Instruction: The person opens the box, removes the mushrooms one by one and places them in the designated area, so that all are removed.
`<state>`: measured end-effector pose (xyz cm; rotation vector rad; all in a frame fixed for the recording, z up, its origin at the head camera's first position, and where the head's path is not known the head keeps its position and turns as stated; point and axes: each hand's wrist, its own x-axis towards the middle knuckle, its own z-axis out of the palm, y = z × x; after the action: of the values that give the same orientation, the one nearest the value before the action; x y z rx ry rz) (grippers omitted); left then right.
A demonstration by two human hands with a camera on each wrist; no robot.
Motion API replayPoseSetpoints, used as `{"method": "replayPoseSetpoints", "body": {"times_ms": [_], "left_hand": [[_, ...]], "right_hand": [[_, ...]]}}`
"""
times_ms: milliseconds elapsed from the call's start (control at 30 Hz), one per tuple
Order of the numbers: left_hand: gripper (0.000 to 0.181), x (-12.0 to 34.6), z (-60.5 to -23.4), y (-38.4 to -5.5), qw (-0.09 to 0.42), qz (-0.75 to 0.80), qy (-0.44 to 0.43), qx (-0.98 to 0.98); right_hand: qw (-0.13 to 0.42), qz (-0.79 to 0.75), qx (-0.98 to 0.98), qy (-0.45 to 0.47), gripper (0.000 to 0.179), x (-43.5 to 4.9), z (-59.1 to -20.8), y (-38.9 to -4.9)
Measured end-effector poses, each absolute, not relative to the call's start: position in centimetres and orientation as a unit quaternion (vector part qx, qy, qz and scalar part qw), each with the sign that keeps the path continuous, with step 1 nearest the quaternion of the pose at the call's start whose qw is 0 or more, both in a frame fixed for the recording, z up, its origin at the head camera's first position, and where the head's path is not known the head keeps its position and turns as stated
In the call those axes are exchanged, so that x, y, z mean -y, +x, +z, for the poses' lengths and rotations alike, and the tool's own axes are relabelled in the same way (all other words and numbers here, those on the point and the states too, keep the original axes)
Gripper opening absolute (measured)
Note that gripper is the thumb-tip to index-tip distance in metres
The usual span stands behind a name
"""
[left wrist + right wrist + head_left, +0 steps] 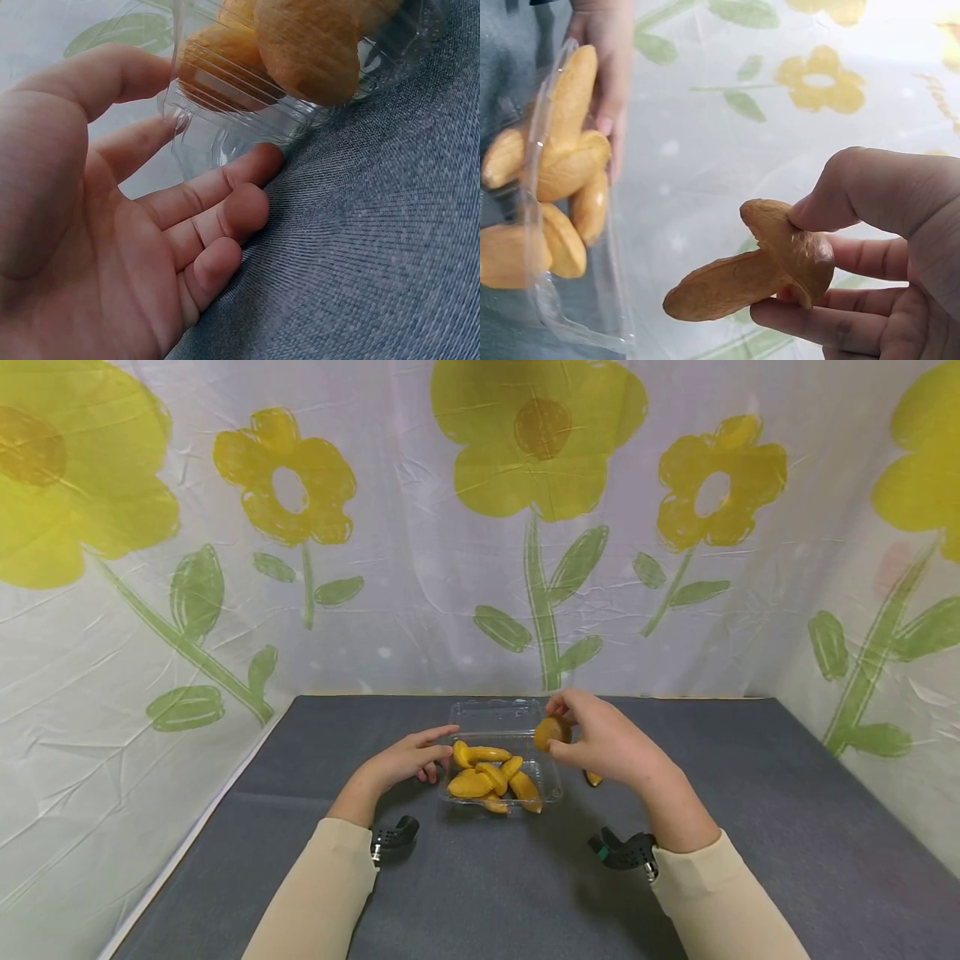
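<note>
My right hand [603,739] pinches a yellow-brown mushroom [727,285] by its cap between thumb and fingers, the stem pointing away from the palm. It holds the mushroom at the right side of a clear plastic box [549,772], raised above the rim. Several similar yellow mushrooms [471,783] lie heaped in the box, some overlapping. At the box's left side is my left hand [401,760]; its thumb and index finger reach the rim, while the other fingers [217,214] rest loosely bent near the table beside the wall.
The box's clear lid [491,717] lies folded back behind it. Another yellow piece [593,778] lies on the dark grey cloth-covered table [480,893], partly under my right hand. A white curtain with printed yellow flowers [405,635] hangs along the back and sides.
</note>
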<state>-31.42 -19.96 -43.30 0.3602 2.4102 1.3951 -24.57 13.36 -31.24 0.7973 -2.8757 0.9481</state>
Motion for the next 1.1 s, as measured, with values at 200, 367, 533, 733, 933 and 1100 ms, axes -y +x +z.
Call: {"method": "replayPoseSetpoints", "body": {"times_ms": [200, 367, 533, 733, 933, 1100], "left_hand": [[0.058, 19.8, -43.1, -31.2, 0.164, 0.489, 0.126, -0.848], [0.058, 19.8, -43.2, -31.3, 0.165, 0.491, 0.126, -0.846], [0.057, 19.9, -43.3, -31.4, 0.165, 0.494, 0.125, -0.845], [0.058, 19.9, -43.4, -31.3, 0.166, 0.49, 0.122, -0.847], [0.059, 19.8, -43.1, -31.1, 0.166, 0.491, 0.122, -0.846], [0.058, 19.7, -42.9, -30.9, 0.165, 0.486, 0.121, -0.849]], "right_hand": [[0.007, 0.315, 0.917, 0.243, 0.034, -14.5, -30.5, -24.5], [0.01, 0.321, 0.92, 0.225, 0.035, -15.5, -30.0, -24.3], [0.027, 0.315, 0.927, 0.204, 0.037, -16.5, -29.5, -24.3], [0.029, 0.315, 0.934, 0.164, 0.041, -17.9, -29.2, -24.5], [0.024, 0.319, 0.938, 0.13, 0.044, -19.4, -29.0, -24.7], [0.027, 0.311, 0.944, 0.107, 0.048, -20.6, -29.0, -25.0]]}}
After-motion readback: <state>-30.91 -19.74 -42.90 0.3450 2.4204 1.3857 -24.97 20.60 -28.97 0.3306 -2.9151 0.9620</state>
